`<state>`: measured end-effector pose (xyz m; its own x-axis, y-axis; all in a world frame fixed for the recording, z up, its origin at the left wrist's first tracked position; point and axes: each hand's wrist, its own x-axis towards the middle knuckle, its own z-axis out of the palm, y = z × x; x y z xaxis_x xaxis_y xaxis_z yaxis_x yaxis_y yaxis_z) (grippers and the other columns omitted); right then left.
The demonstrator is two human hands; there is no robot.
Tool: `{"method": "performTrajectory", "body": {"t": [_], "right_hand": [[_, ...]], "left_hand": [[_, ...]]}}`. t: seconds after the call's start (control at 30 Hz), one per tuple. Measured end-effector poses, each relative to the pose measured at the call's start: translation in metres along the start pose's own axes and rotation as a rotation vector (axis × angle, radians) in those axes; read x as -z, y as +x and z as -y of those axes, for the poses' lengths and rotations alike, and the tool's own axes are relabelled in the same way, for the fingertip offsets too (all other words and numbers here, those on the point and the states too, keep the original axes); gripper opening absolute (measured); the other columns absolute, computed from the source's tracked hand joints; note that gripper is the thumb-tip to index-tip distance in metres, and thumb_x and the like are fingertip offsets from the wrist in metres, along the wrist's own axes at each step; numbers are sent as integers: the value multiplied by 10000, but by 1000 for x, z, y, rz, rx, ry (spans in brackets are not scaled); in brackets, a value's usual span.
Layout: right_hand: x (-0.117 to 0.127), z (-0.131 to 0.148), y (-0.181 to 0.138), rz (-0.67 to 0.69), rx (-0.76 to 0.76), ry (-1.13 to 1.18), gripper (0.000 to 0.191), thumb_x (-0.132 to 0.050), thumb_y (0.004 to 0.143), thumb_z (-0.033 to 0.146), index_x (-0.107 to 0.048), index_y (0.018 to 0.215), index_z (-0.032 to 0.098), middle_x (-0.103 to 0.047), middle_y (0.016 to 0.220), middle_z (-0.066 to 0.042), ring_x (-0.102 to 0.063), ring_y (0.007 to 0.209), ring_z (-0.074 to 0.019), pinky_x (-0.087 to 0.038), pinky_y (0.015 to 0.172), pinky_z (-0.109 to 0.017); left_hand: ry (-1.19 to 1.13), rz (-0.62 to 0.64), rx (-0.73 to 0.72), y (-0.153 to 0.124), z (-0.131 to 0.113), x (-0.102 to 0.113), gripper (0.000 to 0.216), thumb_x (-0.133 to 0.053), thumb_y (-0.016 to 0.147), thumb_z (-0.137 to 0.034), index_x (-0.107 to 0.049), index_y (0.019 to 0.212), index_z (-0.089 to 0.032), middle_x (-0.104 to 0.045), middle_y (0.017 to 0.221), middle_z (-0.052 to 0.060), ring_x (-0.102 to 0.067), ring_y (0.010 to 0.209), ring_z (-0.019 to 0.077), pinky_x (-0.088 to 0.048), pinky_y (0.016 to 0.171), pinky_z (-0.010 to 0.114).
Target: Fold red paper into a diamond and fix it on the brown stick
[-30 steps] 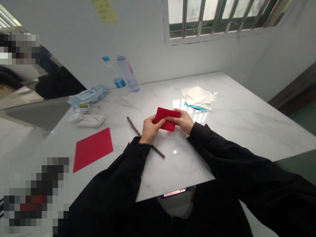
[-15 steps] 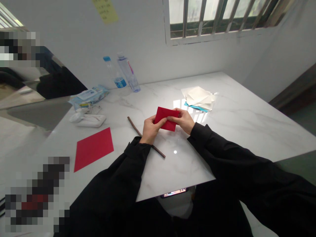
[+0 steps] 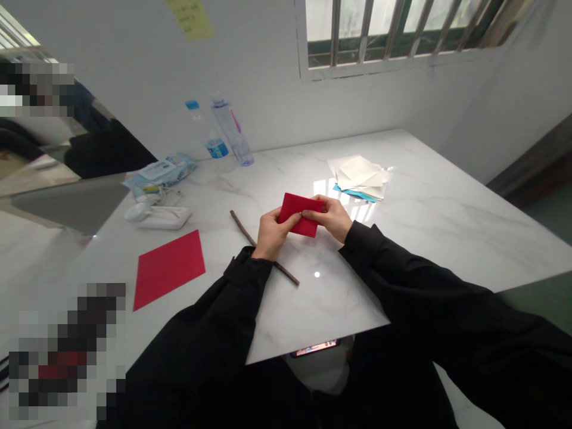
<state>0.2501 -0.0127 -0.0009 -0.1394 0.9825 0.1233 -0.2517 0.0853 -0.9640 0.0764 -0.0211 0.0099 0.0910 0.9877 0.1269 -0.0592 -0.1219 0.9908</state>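
Observation:
A small folded square of red paper is held up between both hands above the table. My left hand grips its left side, thumb pressed on the face and fingers behind it. On the right edge my right hand pinches the paper, its thumb close to the left thumb near the middle. The fingers behind the paper are mostly hidden. Partly covered by my left wrist, a thin brown stick lies on the table. A larger flat sheet of red paper rests further left.
White and blue papers are piled on the marbled table. Two plastic bottles stand by the wall. A wipes pack and a white device sit at the left. A phone shows below the table edge.
Almost nothing differs. Both hands keep the same hold on the red paper, and the view has shifted very slightly.

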Motion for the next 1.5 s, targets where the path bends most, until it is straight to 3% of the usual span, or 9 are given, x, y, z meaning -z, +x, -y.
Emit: {"method": "performTrajectory", "body": {"t": [0.33, 1.5], "right_hand": [[1, 4, 0, -19, 92, -116, 418, -902, 665, 481, -657, 853, 199, -679, 755, 12, -612, 701, -164, -509, 694, -327], [1, 0, 2, -27, 94, -129, 421, -901, 651, 481, -642, 817, 193, -647, 730, 21, -570, 684, -147, -470, 687, -312]], "left_hand": [[18, -4, -4, -1, 0, 0, 444, -895, 713, -425, -821, 1026, -119, -803, 957, 85, -716, 843, 228, -562, 829, 344], [23, -1, -8, 0, 1, 0, 422, -909, 709, -435, -829, 982, -123, -801, 911, 74, -699, 795, 213, -546, 789, 331]]}}
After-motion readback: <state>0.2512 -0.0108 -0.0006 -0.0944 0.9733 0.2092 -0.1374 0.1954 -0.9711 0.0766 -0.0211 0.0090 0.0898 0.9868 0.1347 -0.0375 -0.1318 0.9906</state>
